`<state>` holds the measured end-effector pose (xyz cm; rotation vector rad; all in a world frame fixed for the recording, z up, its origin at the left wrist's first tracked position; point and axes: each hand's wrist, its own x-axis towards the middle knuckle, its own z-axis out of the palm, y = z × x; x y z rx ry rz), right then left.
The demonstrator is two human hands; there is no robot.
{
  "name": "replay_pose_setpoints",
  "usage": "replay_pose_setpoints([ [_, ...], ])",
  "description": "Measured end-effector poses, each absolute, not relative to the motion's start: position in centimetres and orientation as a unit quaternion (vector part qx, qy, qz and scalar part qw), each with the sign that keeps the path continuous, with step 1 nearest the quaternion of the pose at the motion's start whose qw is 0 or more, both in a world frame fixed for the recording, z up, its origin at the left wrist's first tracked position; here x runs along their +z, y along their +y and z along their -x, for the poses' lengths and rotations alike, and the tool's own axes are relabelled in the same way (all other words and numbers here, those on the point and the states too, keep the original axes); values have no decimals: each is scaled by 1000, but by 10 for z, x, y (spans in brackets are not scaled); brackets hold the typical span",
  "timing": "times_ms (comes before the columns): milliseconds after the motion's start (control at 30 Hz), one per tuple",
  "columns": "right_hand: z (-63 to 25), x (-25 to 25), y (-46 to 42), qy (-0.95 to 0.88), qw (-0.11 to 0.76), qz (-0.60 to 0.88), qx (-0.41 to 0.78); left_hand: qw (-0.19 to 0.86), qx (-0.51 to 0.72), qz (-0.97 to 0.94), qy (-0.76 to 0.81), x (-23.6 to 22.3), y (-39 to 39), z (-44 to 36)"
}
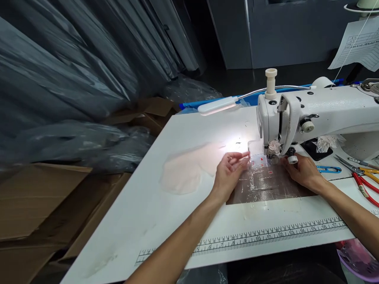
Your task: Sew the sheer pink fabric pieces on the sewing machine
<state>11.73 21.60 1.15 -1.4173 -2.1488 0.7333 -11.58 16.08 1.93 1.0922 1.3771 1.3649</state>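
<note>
A white sewing machine [322, 114] stands on the table's right side. My left hand [227, 173] is left of its needle area, thumb and fingertips pinched together; what lies between them is too small to make out. My right hand [304, 171] is on the other side, curled close to the presser foot, its fingertips partly hidden behind a black and white knob [292, 157]. Between the hands lies a brown plate [266, 187] under shiny clear tape, with small red marks near the needle. Sheer pale pink fabric [180, 175] spreads flat left of my left hand.
A lit lamp [217, 105] hangs over the table [118, 232]. Red-handled snips [363, 187], scissors with yellow handles [370, 172] and a blue thread clipper [328, 169] lie at right. White lace [325, 143] sits behind them. Cardboard boxes [38, 197] stand left; a ruler strip [263, 236] runs along the front.
</note>
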Motion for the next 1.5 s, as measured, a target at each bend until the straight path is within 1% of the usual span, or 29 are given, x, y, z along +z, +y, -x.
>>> replay_pose_setpoints([
  [33,-118,15,216,-788,216,522,245,356,541,-503,572,20,160,120],
  [100,-118,20,215,-788,196,526,253,210,486,-635,563,20,158,126],
  [133,-118,22,214,-790,188,522,261,174,441,-698,536,20,156,127],
  [167,-119,24,214,-791,180,520,267,165,390,-755,501,20,154,128],
  [267,-122,25,212,-792,167,513,286,191,260,-845,427,18,147,124],
  [333,-124,25,210,-777,198,496,333,201,229,-848,434,18,144,121],
  [400,-125,24,208,-741,242,472,412,212,250,-826,459,22,141,122],
  [467,-123,23,205,-694,262,457,491,240,294,-783,493,28,139,125],
  [500,-119,23,203,-676,259,452,522,269,313,-754,512,31,138,127],
  [567,-109,26,200,-660,248,437,558,359,334,-686,537,36,139,131],
  [667,-88,34,193,-658,231,403,593,500,350,-590,529,36,141,132],
  [733,-77,40,190,-649,207,374,630,542,351,-551,529,34,142,131],
  [800,-74,42,190,-653,181,350,647,543,343,-533,551,32,142,130],
  [867,-80,40,192,-703,185,355,588,521,335,-532,578,31,140,129],
  [967,-100,31,195,-826,198,369,378,484,326,-545,602,31,139,129],
  [1033,-110,24,194,-891,181,328,257,468,321,-556,607,29,139,129],
  [1133,-116,18,191,-944,154,257,140,443,335,-558,617,25,141,125],
  [1200,-114,15,192,-957,135,246,75,419,344,-554,632,23,142,120],
  [1300,-113,14,196,-957,122,258,40,408,338,-561,636,24,141,114],
  [1500,-120,8,202,-948,178,248,91,431,333,-564,621,30,140,116],
])
